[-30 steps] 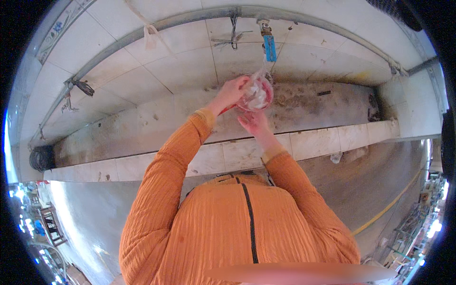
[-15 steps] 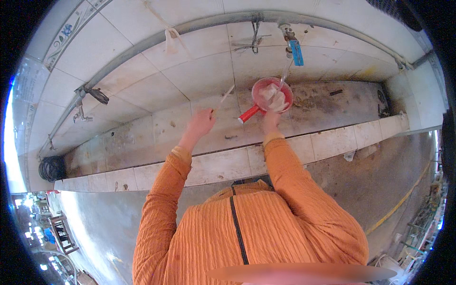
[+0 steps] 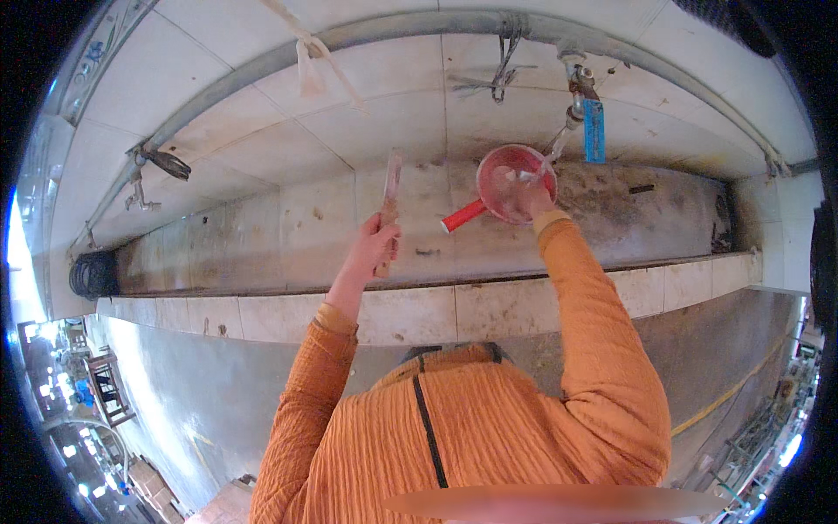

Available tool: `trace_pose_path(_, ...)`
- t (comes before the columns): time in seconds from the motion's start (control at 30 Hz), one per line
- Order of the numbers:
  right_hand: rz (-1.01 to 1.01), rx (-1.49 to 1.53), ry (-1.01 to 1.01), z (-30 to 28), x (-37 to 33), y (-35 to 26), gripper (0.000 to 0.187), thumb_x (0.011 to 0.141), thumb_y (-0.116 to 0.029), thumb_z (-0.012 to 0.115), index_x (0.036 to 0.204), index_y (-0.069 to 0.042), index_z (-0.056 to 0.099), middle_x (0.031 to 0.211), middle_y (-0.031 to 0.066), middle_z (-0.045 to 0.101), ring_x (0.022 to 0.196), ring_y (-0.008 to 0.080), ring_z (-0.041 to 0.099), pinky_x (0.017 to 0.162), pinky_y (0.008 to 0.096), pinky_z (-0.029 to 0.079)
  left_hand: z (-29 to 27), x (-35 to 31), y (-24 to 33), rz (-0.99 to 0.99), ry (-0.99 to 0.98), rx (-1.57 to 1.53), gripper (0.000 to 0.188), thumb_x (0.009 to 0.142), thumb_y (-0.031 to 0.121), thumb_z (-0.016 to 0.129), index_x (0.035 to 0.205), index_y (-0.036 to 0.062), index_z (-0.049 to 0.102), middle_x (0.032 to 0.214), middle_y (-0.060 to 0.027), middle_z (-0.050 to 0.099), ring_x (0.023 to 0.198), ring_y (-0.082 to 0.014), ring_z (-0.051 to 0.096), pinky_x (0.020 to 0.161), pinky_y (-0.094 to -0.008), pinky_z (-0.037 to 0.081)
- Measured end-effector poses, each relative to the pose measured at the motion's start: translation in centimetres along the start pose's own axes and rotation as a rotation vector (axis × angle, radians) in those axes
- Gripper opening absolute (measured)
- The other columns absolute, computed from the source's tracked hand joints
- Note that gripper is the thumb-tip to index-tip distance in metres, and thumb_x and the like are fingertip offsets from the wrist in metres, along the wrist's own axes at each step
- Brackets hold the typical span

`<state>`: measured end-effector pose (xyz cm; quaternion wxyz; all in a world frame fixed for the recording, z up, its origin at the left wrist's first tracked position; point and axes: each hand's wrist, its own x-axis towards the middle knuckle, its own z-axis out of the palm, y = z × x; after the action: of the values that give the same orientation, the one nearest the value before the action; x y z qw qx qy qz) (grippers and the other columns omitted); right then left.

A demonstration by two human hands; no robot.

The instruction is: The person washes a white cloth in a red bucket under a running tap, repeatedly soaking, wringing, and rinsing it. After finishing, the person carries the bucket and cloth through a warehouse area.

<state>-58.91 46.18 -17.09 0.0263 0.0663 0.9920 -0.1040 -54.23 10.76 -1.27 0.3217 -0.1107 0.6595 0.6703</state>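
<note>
In my left hand (image 3: 375, 247), fingers closed, is a long flat tool (image 3: 392, 185) with a tan handle and a pale, pinkish flat blade. I cannot tell whether it is a scraper or a brush. To its right stands a red dipper (image 3: 495, 212), its handle pointing lower left. Water falls into the dipper from a tap (image 3: 576, 103) with a blue lever or tag. My right hand (image 3: 539, 203) reaches over the near rim into the dipper, its fingers mostly hidden. Something whitish (image 3: 526, 176) shows in the water beside them.
A long tiled trough (image 3: 323, 236) runs across, with a low front wall (image 3: 410, 316). Along the back wall goes a grey pipe (image 3: 384, 37) with strips of cloth (image 3: 312, 65) tied on. A second tap (image 3: 140, 194) and a black coil (image 3: 92, 275) are at the left.
My right hand has gone from the dipper's near rim into the dipper. The left hand's tool has turned more upright, showing its flat face. The whole view has shifted slightly.
</note>
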Motion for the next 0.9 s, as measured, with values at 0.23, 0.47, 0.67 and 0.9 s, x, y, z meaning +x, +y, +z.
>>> trace_pose_path(0.23, 0.080, 0.307, -0.152, -12.9, -0.8, -3.6, 0.036, 0.072, -0.028, 0.052, 0.096, -0.002, 0.054, 0.092, 0.0186, 0.056, 0.083, 0.0293, 0.055, 0.074, 0.0372, 0.043, 4.0, 2.0, -1.9, 0.051, 0.072, 0.198, 0.033, 0.073, 0.018, 0.053, 0.104, 0.0085, 0.043, 0.076, -0.0054, 0.050, 0.056, -0.0100, 0.048, 0.042, -0.0229, 0.037)
trace_pose_path(0.47, 0.077, 0.759, -0.037, -8.9, -6.1, -6.3, 0.037, 0.072, -0.020, 0.052, 0.105, -0.004, 0.050, 0.089, 0.0099, 0.057, 0.081, 0.0193, 0.054, 0.068, 0.0330, 0.045, 11.8, 6.3, 0.0, -0.154, -0.089, 0.047, 0.040, 0.069, 0.031, 0.058, 0.100, 0.0104, 0.044, 0.068, -0.0027, 0.049, 0.048, -0.0094, 0.040, 0.038, -0.0235, 0.030)
trace_pose_path(0.67, 0.471, 1.811, -0.328, -10.1, -10.8, -12.9, 0.038, 0.076, -0.019, 0.049, 0.111, -0.008, 0.041, 0.093, 0.0060, 0.049, 0.077, 0.0195, 0.052, 0.063, 0.0338, 0.045, 7.8, 7.8, -2.6, 0.213, 0.176, 0.248, 0.042, 0.066, 0.034, 0.060, 0.094, 0.0043, 0.049, 0.064, -0.0012, 0.048, 0.045, -0.0081, 0.036, 0.037, -0.0229, 0.028)
trace_pose_path(0.9, 0.956, 2.029, -0.469, -6.9, -9.4, -17.5, 0.025, 0.077, -0.025, 0.049, 0.098, -0.013, 0.044, 0.083, 0.0064, 0.044, 0.088, 0.0333, 0.042, 0.071, 0.0526, 0.035, 0.3, 1.5, 1.4, 0.279, 0.384, 0.296, 0.036, 0.065, 0.020, 0.060, 0.092, -0.0035, 0.053, 0.078, -0.0084, 0.057, 0.067, -0.0138, 0.053, 0.061, -0.0274, 0.042)
